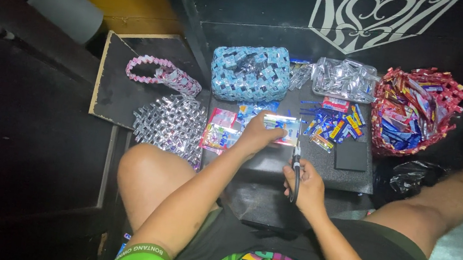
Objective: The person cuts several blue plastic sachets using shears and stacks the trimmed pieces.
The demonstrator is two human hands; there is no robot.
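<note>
1. Your left hand (pixel 256 134) is clamped on a flat plastic sachet wrapper (pixel 281 125), mostly white and blue, held just above the middle of the frame over the dark board (pixel 321 174) that serves as your work surface. Keep the thumb and fingers pinching it near the left end so that the right end stays free.

2. Your right hand (pixel 308 188) is closed around the black handles of a pair of scissors (pixel 296 171), blades pointing up the frame toward the wrapper's lower right corner. Whether the blades are open or already biting cannot be told from here.

3. To cut well, I judge you should hold the wrapper taut and flat, since thin film folds away from the blades if slack. Cut along a straight edge in one steady closing stroke.

4. Keep your left fingertips clear of the blade line; they sit close to it.

5. Loose folded wrapper strips (pixel 336 123) lie just right of centre, near the wrapper. Leave them undisturbed as you work.

6. Further up the frame stand a blue woven wrapper pouch (pixel 250 71) and a clear tray of silver pieces (pixel 344 78); a red woven basket (pixel 416 109) sits at upper right, and a silver woven panel (pixel 172 121) lies at left beside your knee.
</note>
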